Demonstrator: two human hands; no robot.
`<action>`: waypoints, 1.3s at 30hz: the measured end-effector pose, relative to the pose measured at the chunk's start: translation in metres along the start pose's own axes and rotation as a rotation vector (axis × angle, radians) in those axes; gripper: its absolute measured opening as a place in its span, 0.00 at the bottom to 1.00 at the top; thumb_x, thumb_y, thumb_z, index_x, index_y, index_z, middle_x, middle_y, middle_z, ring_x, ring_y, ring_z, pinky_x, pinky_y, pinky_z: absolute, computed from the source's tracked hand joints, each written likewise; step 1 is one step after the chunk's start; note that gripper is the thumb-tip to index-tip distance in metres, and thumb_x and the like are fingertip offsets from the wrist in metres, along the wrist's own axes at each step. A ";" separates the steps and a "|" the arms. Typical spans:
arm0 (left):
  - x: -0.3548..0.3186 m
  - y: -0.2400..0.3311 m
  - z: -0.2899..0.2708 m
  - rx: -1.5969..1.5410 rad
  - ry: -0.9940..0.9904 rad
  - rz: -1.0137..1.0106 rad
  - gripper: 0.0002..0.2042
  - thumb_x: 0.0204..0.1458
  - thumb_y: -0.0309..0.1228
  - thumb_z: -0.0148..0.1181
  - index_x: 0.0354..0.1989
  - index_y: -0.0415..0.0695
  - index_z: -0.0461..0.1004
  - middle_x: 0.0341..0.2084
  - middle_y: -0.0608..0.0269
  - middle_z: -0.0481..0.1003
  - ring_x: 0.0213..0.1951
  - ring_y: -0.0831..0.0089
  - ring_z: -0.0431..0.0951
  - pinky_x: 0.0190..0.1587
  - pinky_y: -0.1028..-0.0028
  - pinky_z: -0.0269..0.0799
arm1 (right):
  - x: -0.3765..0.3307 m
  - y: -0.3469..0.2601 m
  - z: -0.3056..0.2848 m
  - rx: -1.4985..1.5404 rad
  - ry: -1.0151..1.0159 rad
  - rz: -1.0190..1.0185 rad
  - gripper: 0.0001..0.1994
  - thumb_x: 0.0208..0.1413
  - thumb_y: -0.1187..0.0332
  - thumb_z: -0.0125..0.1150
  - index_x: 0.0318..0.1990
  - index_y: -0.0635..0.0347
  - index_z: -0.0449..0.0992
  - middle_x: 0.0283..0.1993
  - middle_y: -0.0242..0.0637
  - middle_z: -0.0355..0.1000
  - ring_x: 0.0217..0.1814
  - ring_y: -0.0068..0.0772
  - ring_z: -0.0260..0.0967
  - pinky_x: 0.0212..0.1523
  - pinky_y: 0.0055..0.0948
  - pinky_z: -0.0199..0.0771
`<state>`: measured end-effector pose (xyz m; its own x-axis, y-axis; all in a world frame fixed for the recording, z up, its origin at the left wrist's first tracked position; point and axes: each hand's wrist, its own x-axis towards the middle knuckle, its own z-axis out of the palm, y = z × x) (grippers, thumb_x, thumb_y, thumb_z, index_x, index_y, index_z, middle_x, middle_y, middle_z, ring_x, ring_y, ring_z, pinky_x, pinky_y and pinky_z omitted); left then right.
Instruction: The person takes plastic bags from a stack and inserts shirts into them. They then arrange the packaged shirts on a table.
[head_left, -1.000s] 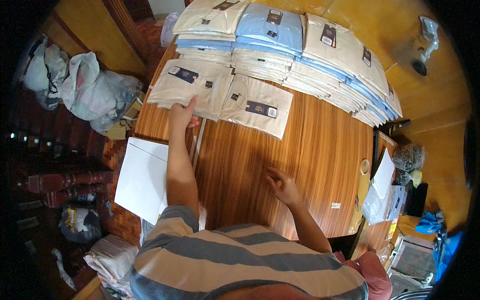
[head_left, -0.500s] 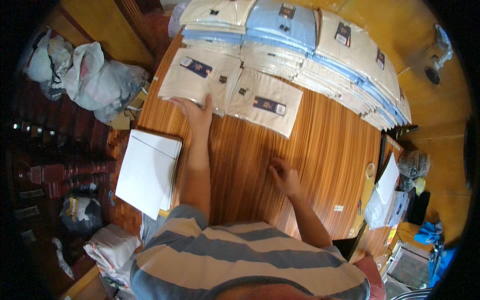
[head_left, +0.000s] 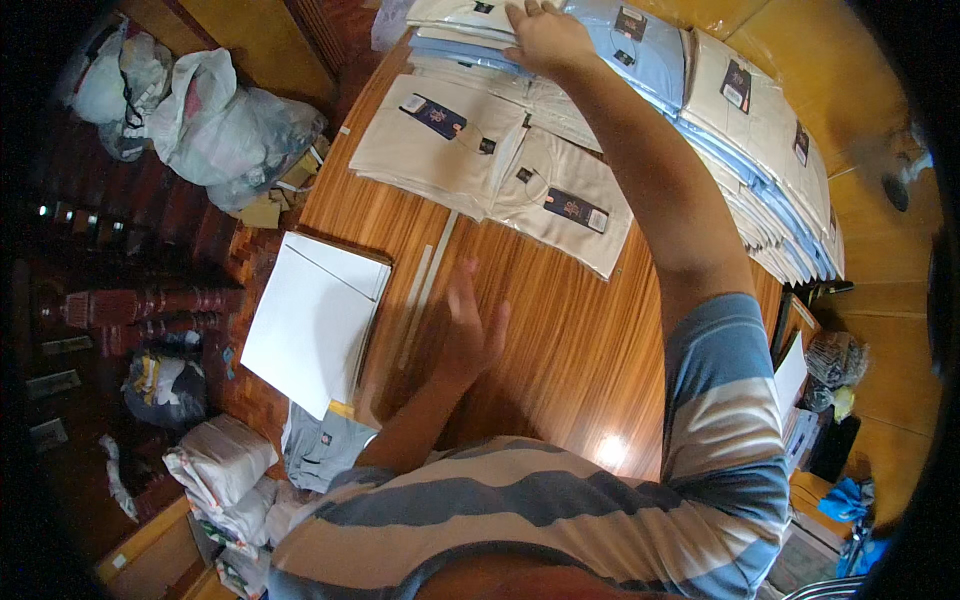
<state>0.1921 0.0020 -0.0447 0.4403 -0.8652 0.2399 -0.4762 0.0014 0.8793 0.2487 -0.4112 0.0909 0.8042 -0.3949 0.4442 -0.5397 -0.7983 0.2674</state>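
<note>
My right hand (head_left: 550, 40) reaches far over the table, fingers spread on the top cream packed shirt (head_left: 458, 12) of the back-left stack. Its fingers lie at that shirt's right edge, close to a blue packed shirt (head_left: 622, 40). Nearer me, my left hand (head_left: 472, 335) hovers over the wooden tabletop (head_left: 560, 330) with fingers apart, holding nothing. Beyond it lie two cream folded shirts in clear plastic, side by side: the left one (head_left: 420, 150) and the right one (head_left: 560, 220), each with a dark hang tag. My right forearm covers part of the stacks behind.
White sheets (head_left: 315, 320) lie in a pile at the table's left edge. Tall stacks of packed shirts (head_left: 765, 130) run along the far right side. Stuffed plastic bags (head_left: 215, 130) stand on the floor at left, and a grey garment (head_left: 320, 450) lies below the sheets.
My right hand has gone from the near table up to the back-left stack. My left hand has let go of the left cream shirt and drawn back toward me.
</note>
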 end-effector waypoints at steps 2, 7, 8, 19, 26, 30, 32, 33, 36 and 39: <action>-0.013 0.001 -0.010 -0.091 -0.031 -0.003 0.36 0.65 0.31 0.55 0.75 0.30 0.43 0.70 0.31 0.52 0.71 0.37 0.54 0.72 0.49 0.51 | 0.012 -0.014 0.001 -0.033 -0.046 -0.038 0.20 0.61 0.59 0.63 0.58 0.55 0.74 0.50 0.45 0.78 0.56 0.47 0.77 0.51 0.47 0.81; 0.011 0.011 -0.020 -0.353 0.052 -0.007 0.38 0.64 0.37 0.57 0.75 0.32 0.44 0.72 0.33 0.52 0.72 0.39 0.53 0.73 0.48 0.50 | -0.002 -0.031 -0.044 -0.070 -0.177 -0.145 0.15 0.65 0.58 0.55 0.54 0.53 0.75 0.44 0.43 0.81 0.44 0.46 0.82 0.39 0.46 0.84; 0.027 0.018 -0.025 -0.236 0.088 0.085 0.39 0.64 0.38 0.57 0.75 0.31 0.44 0.72 0.33 0.51 0.73 0.38 0.52 0.73 0.47 0.50 | -0.010 -0.041 -0.073 -0.035 -0.115 -0.116 0.14 0.65 0.58 0.56 0.52 0.53 0.77 0.39 0.41 0.81 0.38 0.47 0.82 0.37 0.46 0.83; 0.048 0.102 -0.042 0.656 0.293 0.726 0.53 0.49 0.49 0.74 0.78 0.47 0.45 0.73 0.35 0.49 0.73 0.33 0.49 0.70 0.35 0.50 | -0.286 -0.056 -0.301 1.162 0.372 0.934 0.09 0.62 0.69 0.68 0.37 0.69 0.84 0.25 0.24 0.73 0.26 0.12 0.63 0.28 0.17 0.58; 0.001 0.099 0.054 -0.331 -0.229 0.314 0.51 0.50 0.42 0.74 0.77 0.39 0.46 0.73 0.36 0.53 0.73 0.38 0.53 0.72 0.47 0.56 | -0.316 -0.090 -0.290 0.704 0.189 0.889 0.09 0.60 0.69 0.66 0.39 0.68 0.85 0.23 0.37 0.78 0.24 0.19 0.71 0.25 0.23 0.68; -0.017 0.084 0.105 -0.418 -0.373 0.074 0.46 0.52 0.38 0.72 0.74 0.34 0.49 0.68 0.37 0.60 0.70 0.45 0.61 0.70 0.52 0.60 | -0.310 -0.105 -0.268 0.434 -0.010 0.864 0.10 0.60 0.65 0.66 0.36 0.64 0.85 0.22 0.47 0.77 0.20 0.39 0.78 0.23 0.34 0.75; -0.029 0.079 0.118 -0.493 -0.372 -0.006 0.42 0.53 0.36 0.70 0.73 0.35 0.52 0.66 0.41 0.64 0.68 0.50 0.67 0.68 0.53 0.64 | -0.311 -0.107 -0.262 0.470 -0.020 0.833 0.11 0.60 0.63 0.66 0.38 0.63 0.85 0.23 0.47 0.78 0.21 0.43 0.79 0.24 0.36 0.77; -0.029 0.073 0.124 -0.647 -0.373 -0.082 0.39 0.54 0.34 0.68 0.72 0.36 0.54 0.66 0.44 0.65 0.67 0.53 0.68 0.67 0.55 0.65 | -0.308 -0.108 -0.260 0.519 -0.023 0.803 0.11 0.60 0.63 0.66 0.40 0.62 0.85 0.24 0.47 0.79 0.21 0.44 0.79 0.25 0.37 0.77; -0.016 0.058 0.125 -1.077 -0.336 -0.312 0.31 0.57 0.28 0.62 0.69 0.38 0.59 0.63 0.53 0.68 0.64 0.59 0.72 0.65 0.60 0.68 | -0.312 -0.111 -0.264 0.643 -0.081 0.644 0.17 0.57 0.63 0.69 0.51 0.62 0.81 0.38 0.49 0.81 0.36 0.46 0.82 0.38 0.38 0.82; 0.045 0.040 0.104 -1.368 -0.189 -0.408 0.24 0.61 0.26 0.56 0.66 0.39 0.62 0.61 0.57 0.71 0.62 0.63 0.74 0.65 0.60 0.70 | -0.325 -0.106 -0.232 0.629 -0.028 0.507 0.22 0.53 0.65 0.72 0.55 0.61 0.79 0.62 0.57 0.72 0.65 0.55 0.71 0.61 0.46 0.74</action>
<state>0.1136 -0.0892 -0.0413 0.2074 -0.9748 -0.0822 0.7947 0.1189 0.5952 -0.0132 -0.0923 0.1168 0.5100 -0.7819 0.3586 -0.6056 -0.6224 -0.4959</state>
